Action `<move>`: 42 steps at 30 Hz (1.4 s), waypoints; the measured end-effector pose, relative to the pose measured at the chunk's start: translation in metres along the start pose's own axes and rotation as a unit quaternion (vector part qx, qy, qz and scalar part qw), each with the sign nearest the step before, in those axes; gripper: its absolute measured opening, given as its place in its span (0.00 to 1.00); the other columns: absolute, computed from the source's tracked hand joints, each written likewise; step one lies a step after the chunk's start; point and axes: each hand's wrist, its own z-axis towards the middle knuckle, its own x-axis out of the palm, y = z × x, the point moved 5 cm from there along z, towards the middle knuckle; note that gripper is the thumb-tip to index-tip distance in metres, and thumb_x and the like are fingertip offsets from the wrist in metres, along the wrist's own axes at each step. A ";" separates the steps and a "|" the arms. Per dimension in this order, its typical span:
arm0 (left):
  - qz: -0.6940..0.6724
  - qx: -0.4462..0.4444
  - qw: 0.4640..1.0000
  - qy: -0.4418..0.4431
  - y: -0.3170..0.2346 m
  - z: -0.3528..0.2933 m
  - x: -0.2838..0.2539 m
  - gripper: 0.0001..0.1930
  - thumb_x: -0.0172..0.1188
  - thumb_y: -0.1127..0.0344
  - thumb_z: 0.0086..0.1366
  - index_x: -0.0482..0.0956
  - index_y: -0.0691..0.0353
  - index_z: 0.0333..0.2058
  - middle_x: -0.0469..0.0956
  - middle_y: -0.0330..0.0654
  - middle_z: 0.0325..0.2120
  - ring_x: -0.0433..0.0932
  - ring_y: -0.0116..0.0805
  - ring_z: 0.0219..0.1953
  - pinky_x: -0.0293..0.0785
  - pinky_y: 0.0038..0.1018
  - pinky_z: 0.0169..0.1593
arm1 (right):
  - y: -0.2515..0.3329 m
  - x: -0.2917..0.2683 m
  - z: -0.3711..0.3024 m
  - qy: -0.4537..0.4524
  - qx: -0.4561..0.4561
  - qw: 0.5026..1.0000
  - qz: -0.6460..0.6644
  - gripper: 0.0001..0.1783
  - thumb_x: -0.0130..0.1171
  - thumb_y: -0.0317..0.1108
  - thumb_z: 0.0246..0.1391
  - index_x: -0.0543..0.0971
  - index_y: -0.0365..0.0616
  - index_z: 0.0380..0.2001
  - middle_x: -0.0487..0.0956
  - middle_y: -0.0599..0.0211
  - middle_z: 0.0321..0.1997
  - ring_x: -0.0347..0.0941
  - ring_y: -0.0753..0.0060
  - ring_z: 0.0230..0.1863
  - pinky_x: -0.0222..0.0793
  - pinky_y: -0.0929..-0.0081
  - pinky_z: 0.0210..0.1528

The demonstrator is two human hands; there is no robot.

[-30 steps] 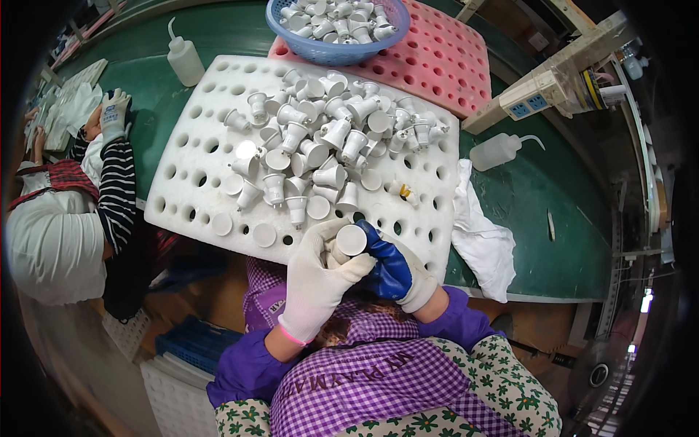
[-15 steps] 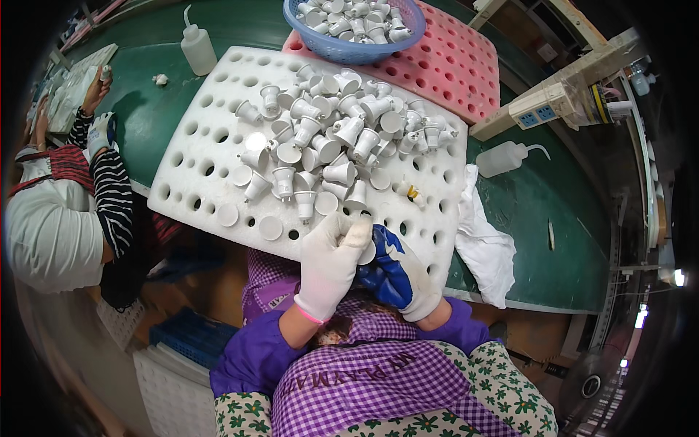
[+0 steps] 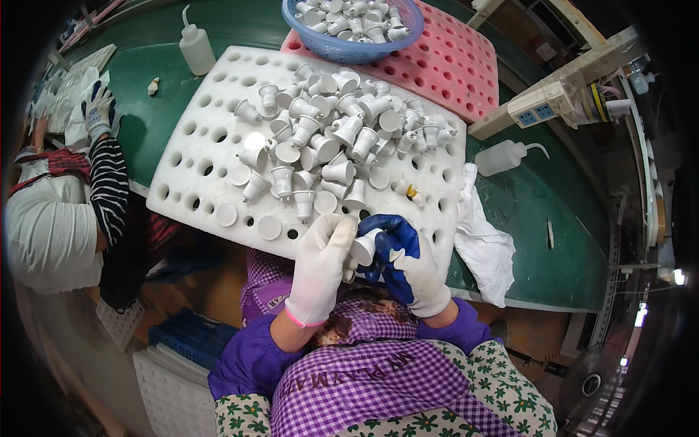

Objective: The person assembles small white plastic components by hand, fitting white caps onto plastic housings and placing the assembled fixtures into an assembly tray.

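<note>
In front of my chest I hold a white bell-shaped part [image 3: 363, 248], its flat round face showing. My right hand [image 3: 405, 264], in a white glove with blue coated fingers, is closed around its far side. My left hand [image 3: 321, 259], in a plain white glove, is closed right beside the part; whatever its fingers pinch is hidden. Just beyond the hands, a loose pile of similar white bell-shaped parts [image 3: 338, 171] lies on a white foam board [image 3: 175, 156] with rows of holes. A small white piece with a yellow bit [image 3: 413, 192] lies on the board's right side.
A blue basket [image 3: 342, 47] of similar parts stands on a pink foam board [image 3: 466, 62]. Squeeze bottles [image 3: 195, 49] stand and lie on the green table [image 3: 553, 240]. A white cloth [image 3: 484, 251] drapes over its edge. At left sits a co-worker [image 3: 54, 226]; a socket strip [image 3: 542, 113] is at right.
My right hand has turned and risen slightly, bringing the white part's round face into view. My left hand has shifted a little left. The co-worker's gloved hand has moved, and the part held there is out of view.
</note>
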 end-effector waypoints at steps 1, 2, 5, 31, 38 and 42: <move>-0.004 -0.008 1.000 0.009 0.001 0.000 0.000 0.15 0.51 0.54 0.67 0.70 0.61 0.32 0.70 0.32 0.16 0.63 0.16 0.15 0.58 0.13 0.17 | 0.002 -0.001 0.000 -0.011 -0.027 0.998 -0.058 0.14 0.52 0.33 0.60 0.71 0.38 0.46 0.76 0.69 0.39 0.73 0.81 0.35 0.72 0.83 0.34; -0.008 -0.016 1.000 0.019 0.002 0.000 0.000 0.15 0.53 0.55 0.66 0.71 0.63 0.34 0.71 0.33 0.18 0.65 0.15 0.17 0.60 0.11 0.19 | 0.005 -0.002 0.000 -0.023 -0.055 0.992 -0.116 0.13 0.53 0.31 0.59 0.72 0.38 0.46 0.76 0.70 0.40 0.72 0.82 0.35 0.71 0.84 0.35; 0.024 0.016 0.998 0.050 0.003 0.002 -0.001 0.15 0.61 0.59 0.61 0.69 0.65 0.36 0.73 0.35 0.23 0.69 0.15 0.22 0.66 0.12 0.25 | 0.005 -0.001 0.000 -0.030 -0.039 0.992 -0.112 0.14 0.56 0.29 0.56 0.72 0.36 0.45 0.75 0.70 0.40 0.71 0.82 0.37 0.69 0.85 0.39; 0.663 0.287 0.678 -0.135 -0.041 0.028 -0.027 0.13 0.60 0.65 0.54 0.68 0.62 0.34 0.71 0.50 0.34 0.76 0.46 0.30 0.74 0.36 0.30 | 0.068 0.026 0.068 0.101 -0.080 0.987 -0.091 0.19 0.48 0.30 0.60 0.69 0.33 0.53 0.76 0.54 0.47 0.77 0.67 0.40 0.73 0.73 0.43; 0.664 0.322 0.667 -0.107 -0.027 0.024 -0.035 0.09 0.57 0.71 0.55 0.70 0.64 0.35 0.71 0.45 0.24 0.75 0.38 0.22 0.70 0.31 0.27 | 0.028 -0.002 0.036 0.039 -0.012 0.992 -0.123 0.17 0.49 0.27 0.58 0.72 0.34 0.51 0.78 0.63 0.38 0.74 0.76 0.34 0.72 0.80 0.37; 0.281 0.249 0.927 0.003 -0.030 0.014 -0.024 0.15 0.49 0.67 0.68 0.68 0.67 0.50 0.70 0.37 0.26 0.69 0.23 0.26 0.66 0.22 0.29 | 0.019 0.001 0.020 0.013 -0.055 0.975 -0.214 0.29 0.58 0.23 0.49 0.67 0.38 0.57 0.77 0.69 0.40 0.73 0.81 0.37 0.71 0.81 0.38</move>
